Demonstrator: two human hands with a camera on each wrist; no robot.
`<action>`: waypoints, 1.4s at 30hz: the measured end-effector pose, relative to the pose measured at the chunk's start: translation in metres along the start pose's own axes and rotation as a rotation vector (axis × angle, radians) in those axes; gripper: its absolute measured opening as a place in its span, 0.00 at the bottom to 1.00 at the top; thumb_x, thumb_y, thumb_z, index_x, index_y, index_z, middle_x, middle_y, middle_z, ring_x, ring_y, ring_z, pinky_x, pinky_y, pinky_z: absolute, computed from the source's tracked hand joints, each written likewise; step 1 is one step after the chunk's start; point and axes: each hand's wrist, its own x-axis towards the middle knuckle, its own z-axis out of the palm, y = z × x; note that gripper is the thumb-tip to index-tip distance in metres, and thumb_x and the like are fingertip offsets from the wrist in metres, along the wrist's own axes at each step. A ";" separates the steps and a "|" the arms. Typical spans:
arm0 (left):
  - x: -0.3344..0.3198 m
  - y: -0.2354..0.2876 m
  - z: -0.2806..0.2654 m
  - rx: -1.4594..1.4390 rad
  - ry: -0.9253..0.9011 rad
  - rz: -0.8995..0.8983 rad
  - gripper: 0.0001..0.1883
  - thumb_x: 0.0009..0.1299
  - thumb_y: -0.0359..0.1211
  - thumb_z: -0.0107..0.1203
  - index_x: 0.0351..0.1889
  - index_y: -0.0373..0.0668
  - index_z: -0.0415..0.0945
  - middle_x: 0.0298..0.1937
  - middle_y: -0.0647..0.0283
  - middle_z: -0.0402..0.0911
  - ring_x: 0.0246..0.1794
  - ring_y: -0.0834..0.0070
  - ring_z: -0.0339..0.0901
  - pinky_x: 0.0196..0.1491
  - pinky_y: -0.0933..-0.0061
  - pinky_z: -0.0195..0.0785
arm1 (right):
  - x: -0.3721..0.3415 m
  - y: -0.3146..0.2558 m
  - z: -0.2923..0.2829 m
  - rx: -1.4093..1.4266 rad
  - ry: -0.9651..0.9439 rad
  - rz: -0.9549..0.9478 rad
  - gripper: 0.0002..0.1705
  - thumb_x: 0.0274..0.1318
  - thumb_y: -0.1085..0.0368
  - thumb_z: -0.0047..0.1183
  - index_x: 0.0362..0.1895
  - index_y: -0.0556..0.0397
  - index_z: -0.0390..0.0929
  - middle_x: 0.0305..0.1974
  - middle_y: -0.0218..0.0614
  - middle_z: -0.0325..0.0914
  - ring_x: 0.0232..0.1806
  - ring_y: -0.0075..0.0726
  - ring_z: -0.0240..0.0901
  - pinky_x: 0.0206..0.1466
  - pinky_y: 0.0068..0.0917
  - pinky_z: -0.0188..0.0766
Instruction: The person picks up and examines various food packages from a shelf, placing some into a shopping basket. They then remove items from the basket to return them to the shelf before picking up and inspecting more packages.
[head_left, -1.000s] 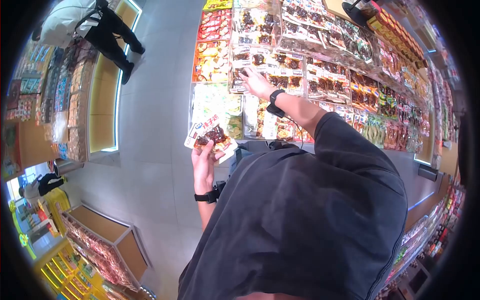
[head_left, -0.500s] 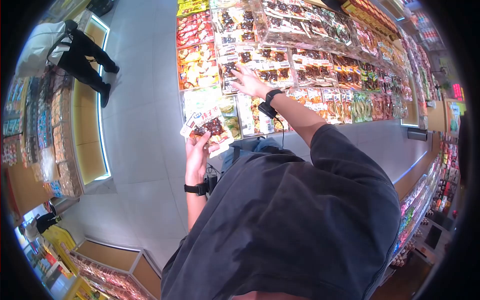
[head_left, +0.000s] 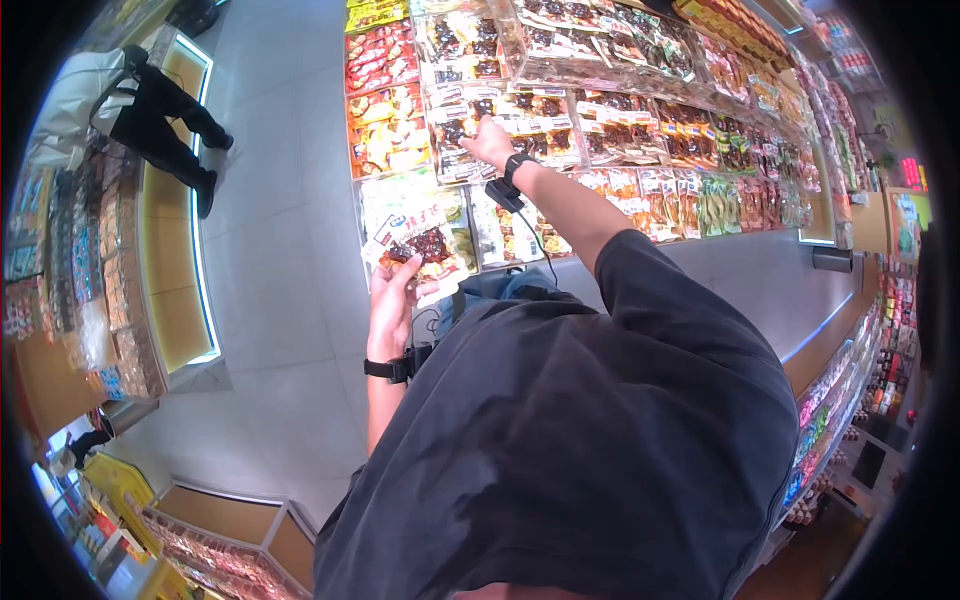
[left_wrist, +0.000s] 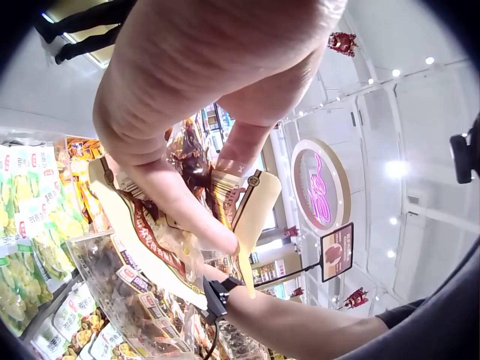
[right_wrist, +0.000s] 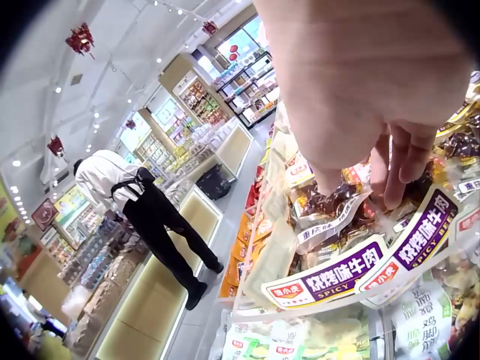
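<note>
Holding a pack [head_left: 432,246] by its near edge, the left hand [head_left: 392,300] has its thumb on the upper face and fingers underneath; this grip is closed firmly enough to pinch it. The pack is white with red lettering and dark food showing in the middle. It hangs in the air at the near left of the rows, above green-and-white packs [right_wrist: 281,341].

Farther off and to the right, the right hand [head_left: 490,145] reaches down into a clear bin [right_wrist: 315,309]. Its fingers point downward among purple-labelled packs [right_wrist: 322,277], with some space between thumb and fingers. Whether this grip has hold of one, I cannot tell, as the tips are partly hidden.

Left of that bin lie orange packs [head_left: 387,130], with red packs [head_left: 383,55] beyond them. Farther right, more rows of packs [head_left: 620,125] run along. Both wrists wear black bands, the left band [head_left: 388,370] and the right band [head_left: 515,170], and a cable trails from the right one. On the far left, across the grey floor [head_left: 280,230], a person [right_wrist: 154,217] in a white top and black trousers bends toward a shelf.
</note>
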 end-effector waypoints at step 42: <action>-0.005 -0.006 0.082 0.108 0.099 0.183 0.23 0.70 0.25 0.59 0.63 0.38 0.67 0.55 0.56 0.80 0.48 0.69 0.84 0.39 0.68 0.86 | -0.178 -0.016 -0.112 0.818 -0.854 -0.413 0.19 0.60 0.64 0.64 0.54 0.55 0.79 0.35 0.26 0.82 0.31 0.16 0.72 0.32 0.19 0.69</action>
